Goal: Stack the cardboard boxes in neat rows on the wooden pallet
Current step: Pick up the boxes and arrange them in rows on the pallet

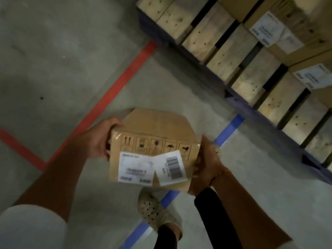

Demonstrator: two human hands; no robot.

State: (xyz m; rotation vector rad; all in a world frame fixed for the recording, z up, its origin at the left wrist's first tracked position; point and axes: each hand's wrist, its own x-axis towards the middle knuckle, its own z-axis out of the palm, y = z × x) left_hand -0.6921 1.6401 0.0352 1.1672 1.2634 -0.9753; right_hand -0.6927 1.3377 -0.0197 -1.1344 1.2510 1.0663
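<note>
I carry a small brown cardboard box [156, 130] above the floor, with white labels and handling symbols on the side facing me. My left hand [100, 139] grips its left end, fingers curled round the edge. My right hand [206, 164] grips its right end from the side and underneath. The wooden pallet [231, 58] lies at the upper right, its pale slats running diagonally. Labelled cardboard boxes [280, 31] stand on its far side, at the top right.
The floor is grey concrete with a red tape line [115, 90] on the left and a blue tape line [228, 130] running under the box. My foot in a perforated clog [154, 211] stands on the blue line.
</note>
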